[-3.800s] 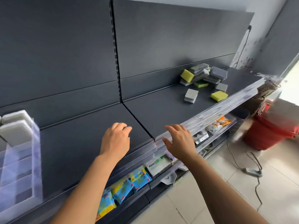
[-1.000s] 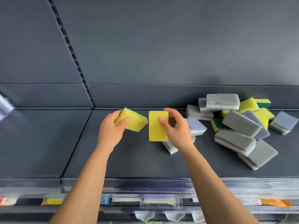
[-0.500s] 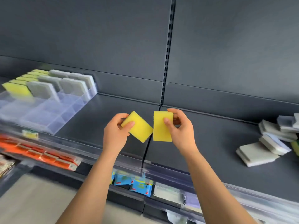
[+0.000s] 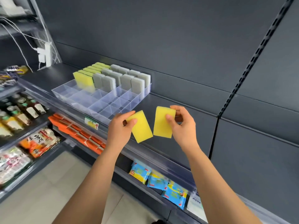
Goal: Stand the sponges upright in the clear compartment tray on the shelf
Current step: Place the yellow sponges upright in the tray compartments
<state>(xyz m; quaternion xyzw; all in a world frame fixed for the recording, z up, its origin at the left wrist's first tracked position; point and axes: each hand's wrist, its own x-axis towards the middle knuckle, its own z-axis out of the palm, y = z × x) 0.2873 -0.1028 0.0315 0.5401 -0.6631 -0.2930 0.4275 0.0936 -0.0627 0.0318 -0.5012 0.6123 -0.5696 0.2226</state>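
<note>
Both hands are now sitting far closer to the clear plastic compartment tray than half a second ago, when it was lying well off to their left; the loose pile of sponges is no longer showing.

The left hand is pinching one flat yellow rectangular sponge by its upper corner, thumb in front and fingers behind, with the sponge tilting down to the right. The right hand is gripping a second yellow sponge by its right edge, nearly upright. The two sponges are hanging just beside each other, in front of the tray's near right corner and not yet over it.

From the hands, the tray is lying up and to the left, its rows running away towards the back panel. A row of standing yellow sponges is filling the back of the tray's left side, with rows of grey sponges to the right of it; the compartments towards the tray's front are standing bare. The left hand is the nearer one, and I judge that the open cells in front of the yellow row are calling for a reach leftwards across the tray's front, sponge turned narrow edge down.

The tray is sitting on a dark grey shelf, and below the tray packets are lining the lower shelves.
</note>
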